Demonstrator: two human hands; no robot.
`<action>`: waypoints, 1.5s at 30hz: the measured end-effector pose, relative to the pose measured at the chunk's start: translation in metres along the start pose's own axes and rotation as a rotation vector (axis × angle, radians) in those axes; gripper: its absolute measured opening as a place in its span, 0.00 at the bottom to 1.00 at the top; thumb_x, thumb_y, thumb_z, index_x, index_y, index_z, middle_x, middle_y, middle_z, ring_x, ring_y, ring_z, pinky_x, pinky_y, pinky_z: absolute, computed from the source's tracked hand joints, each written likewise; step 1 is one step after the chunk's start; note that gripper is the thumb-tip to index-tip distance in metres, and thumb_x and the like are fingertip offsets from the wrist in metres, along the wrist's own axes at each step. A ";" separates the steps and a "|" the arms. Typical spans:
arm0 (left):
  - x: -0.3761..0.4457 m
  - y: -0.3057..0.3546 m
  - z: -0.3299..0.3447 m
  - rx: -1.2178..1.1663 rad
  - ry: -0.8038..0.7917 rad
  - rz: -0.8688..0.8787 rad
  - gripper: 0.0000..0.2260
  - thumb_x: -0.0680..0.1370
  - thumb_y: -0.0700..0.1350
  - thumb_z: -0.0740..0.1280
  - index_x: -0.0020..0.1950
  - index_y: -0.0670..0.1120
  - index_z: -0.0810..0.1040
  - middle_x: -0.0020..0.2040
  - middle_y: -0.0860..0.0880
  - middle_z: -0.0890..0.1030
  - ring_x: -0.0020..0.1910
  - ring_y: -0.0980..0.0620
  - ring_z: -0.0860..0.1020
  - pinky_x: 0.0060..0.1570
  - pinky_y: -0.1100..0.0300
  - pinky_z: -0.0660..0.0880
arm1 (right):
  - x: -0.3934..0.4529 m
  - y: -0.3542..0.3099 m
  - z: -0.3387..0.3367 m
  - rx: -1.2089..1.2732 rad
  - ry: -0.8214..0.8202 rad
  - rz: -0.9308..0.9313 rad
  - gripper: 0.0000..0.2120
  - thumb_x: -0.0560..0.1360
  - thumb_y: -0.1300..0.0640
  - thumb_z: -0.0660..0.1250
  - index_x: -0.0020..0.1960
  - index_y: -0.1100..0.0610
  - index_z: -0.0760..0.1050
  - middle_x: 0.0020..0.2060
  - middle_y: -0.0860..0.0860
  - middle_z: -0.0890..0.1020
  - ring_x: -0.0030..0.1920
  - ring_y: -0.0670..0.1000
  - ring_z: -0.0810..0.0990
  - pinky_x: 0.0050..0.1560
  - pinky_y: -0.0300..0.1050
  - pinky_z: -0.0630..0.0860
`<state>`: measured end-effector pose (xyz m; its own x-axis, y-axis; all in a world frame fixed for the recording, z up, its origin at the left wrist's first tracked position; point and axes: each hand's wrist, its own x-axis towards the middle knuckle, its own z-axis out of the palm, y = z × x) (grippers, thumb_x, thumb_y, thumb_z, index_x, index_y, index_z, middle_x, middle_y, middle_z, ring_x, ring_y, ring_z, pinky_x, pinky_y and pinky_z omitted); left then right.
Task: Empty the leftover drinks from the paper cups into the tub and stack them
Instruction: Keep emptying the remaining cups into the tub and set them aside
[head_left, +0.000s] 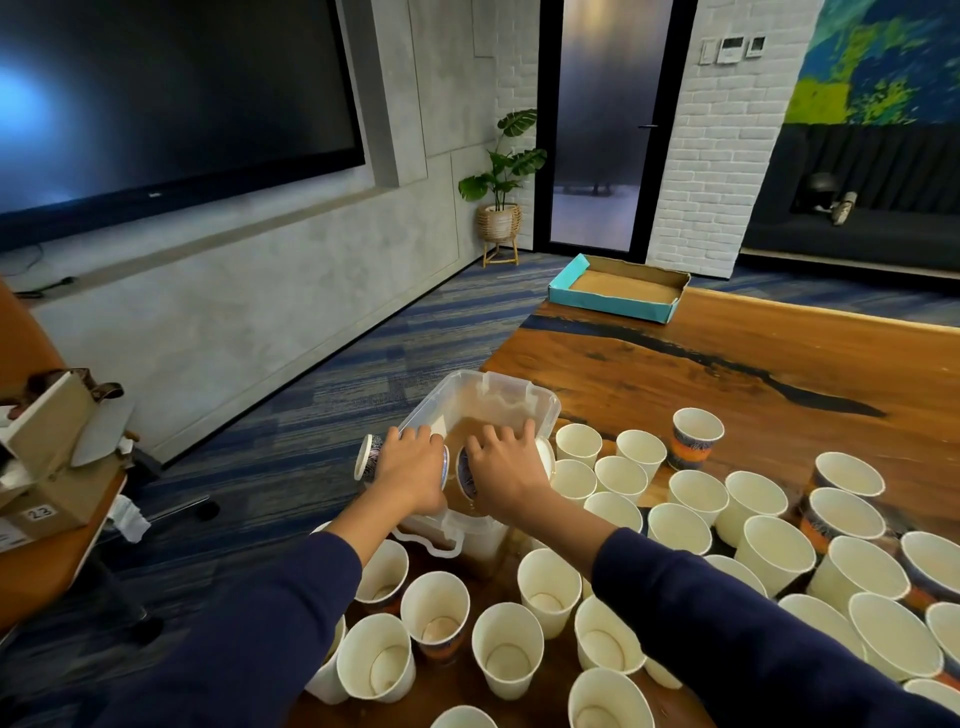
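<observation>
A clear plastic tub (540, 402) holding brown liquid stands at the table's left corner. My left hand (410, 467) grips a patterned paper cup (370, 457) lying on its side over the tub's left rim. My right hand (501, 467) grips another paper cup (545, 457), also held sideways above the tub, its base toward the left cup. A drop hangs under the right hand. Several upright white paper cups (548, 590) crowd the wooden table in front of and to the right of the tub, some with a little drink at the bottom.
A teal cardboard tray (613, 306) sits at the table's far corner. The wooden table (753, 374) has bare surface behind the cups. To the left, across blue carpet, stands an orange side table with cardboard boxes (47, 467). A potted plant (501, 208) stands by the door.
</observation>
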<state>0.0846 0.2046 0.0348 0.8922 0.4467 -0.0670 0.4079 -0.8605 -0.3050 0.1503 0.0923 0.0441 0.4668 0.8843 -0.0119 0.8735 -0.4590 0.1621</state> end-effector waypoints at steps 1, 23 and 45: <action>0.000 0.000 0.000 -0.003 -0.003 -0.001 0.28 0.74 0.54 0.67 0.69 0.44 0.65 0.68 0.45 0.69 0.68 0.46 0.66 0.68 0.52 0.59 | 0.000 -0.001 0.000 -0.031 -0.002 -0.014 0.29 0.77 0.46 0.64 0.72 0.58 0.62 0.68 0.58 0.68 0.68 0.60 0.67 0.70 0.65 0.54; 0.001 0.003 -0.001 0.041 -0.025 -0.011 0.24 0.75 0.51 0.65 0.68 0.43 0.66 0.66 0.44 0.69 0.67 0.46 0.67 0.66 0.53 0.60 | 0.000 -0.020 0.022 -0.418 0.126 -0.159 0.24 0.81 0.53 0.59 0.73 0.62 0.61 0.70 0.60 0.68 0.73 0.61 0.61 0.74 0.59 0.47; 0.004 0.001 0.001 0.051 -0.042 -0.017 0.25 0.76 0.51 0.64 0.69 0.44 0.65 0.67 0.44 0.69 0.67 0.46 0.67 0.67 0.53 0.60 | 0.006 -0.018 0.034 -0.567 0.159 -0.206 0.23 0.80 0.52 0.61 0.72 0.60 0.64 0.69 0.58 0.70 0.72 0.61 0.63 0.73 0.58 0.50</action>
<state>0.0879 0.2059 0.0334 0.8757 0.4722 -0.1013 0.4117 -0.8396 -0.3543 0.1419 0.1034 0.0074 0.2324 0.9717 0.0418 0.7138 -0.1995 0.6713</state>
